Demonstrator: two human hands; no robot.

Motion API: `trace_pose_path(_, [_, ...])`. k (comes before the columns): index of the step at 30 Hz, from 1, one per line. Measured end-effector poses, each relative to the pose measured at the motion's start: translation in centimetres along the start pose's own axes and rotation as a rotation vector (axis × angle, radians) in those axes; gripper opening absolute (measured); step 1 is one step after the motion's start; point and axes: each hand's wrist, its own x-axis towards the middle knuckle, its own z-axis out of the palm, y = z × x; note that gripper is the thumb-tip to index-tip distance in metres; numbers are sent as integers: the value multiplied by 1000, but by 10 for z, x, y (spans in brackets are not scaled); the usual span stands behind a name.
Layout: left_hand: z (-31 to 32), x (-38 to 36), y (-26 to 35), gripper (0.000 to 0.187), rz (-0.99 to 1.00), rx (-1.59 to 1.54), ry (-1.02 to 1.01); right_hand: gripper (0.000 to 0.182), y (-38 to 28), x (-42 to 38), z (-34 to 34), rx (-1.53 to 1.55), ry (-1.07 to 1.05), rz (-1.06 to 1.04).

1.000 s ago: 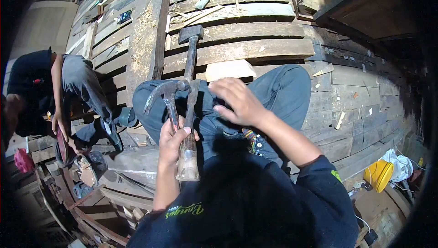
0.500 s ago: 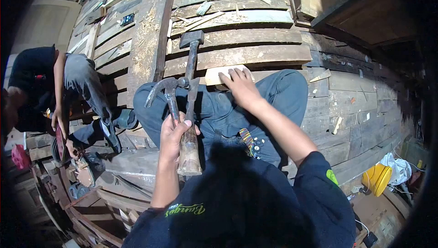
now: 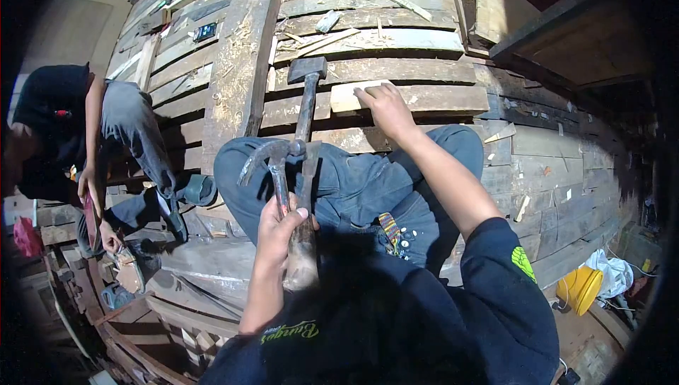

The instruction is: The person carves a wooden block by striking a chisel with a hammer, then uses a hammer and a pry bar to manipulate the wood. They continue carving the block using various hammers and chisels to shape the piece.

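Observation:
My left hand [image 3: 279, 226] is wrapped round the handles of a claw hammer [image 3: 274, 155] and a chisel with a thick wooden handle [image 3: 303, 243], held together above my lap. Beyond them a larger hammer [image 3: 308, 70] lies with its head on the planks and its handle pointing toward me. My right hand [image 3: 385, 109] grips the right part of a pale wood block [image 3: 344, 98], which rests on a plank ahead of my knees. The far fingers curl over the block's top edge.
A co-worker [image 3: 56, 130] sits at the left, hands near a small wooden piece [image 3: 129, 272]. A thick beam [image 3: 240, 66] with shavings lies ahead on the left. A phone [image 3: 205, 32], wood strips [image 3: 407, 4] and a yellow container [image 3: 580, 289] lie around.
My right hand has moved the pale block forward, away from my lap, onto the plank. My left hand still holds the claw hammer and chisel. The view has shifted slightly.

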Motion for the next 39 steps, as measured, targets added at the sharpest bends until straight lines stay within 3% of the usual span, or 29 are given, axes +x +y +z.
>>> trace_pose_path(4, [-2, 3, -4, 19, 1, -3, -30, 37, -3, -13, 4, 51, -66, 36])
trace_pose_path(8, [7, 6, -4, 20, -16, 22, 69, 40, -7, -10, 9, 73, -10, 93])
trace_pose_path(12, [4, 7, -4, 21, -15, 69, 35, 40, 1, -4, 16, 78, 12, 141])
trace_pose_path(20, [7, 10, -2, 19, -70, -22, 17, 24, 8, 8, 4, 42, -188, 76])
trace_pose_path(26, [6, 13, -6, 17, -65, 7, -18, 36, 13, 14, 16, -1, -133, 82])
trace_pose_path(28, [6, 12, -8, 19, -50, 7, -9, 30, 10, 16, 21, -174, -211, 75])
trace_pose_path(32, [-2, 12, -12, 17, -31, 98, 1, 19, 14, 23, 21, -109, -350, 101])
trace_pose_path(39, [9, 0, 0, 19, -19, 76, -4, 23, 21, 27, 20, -49, -366, 105])
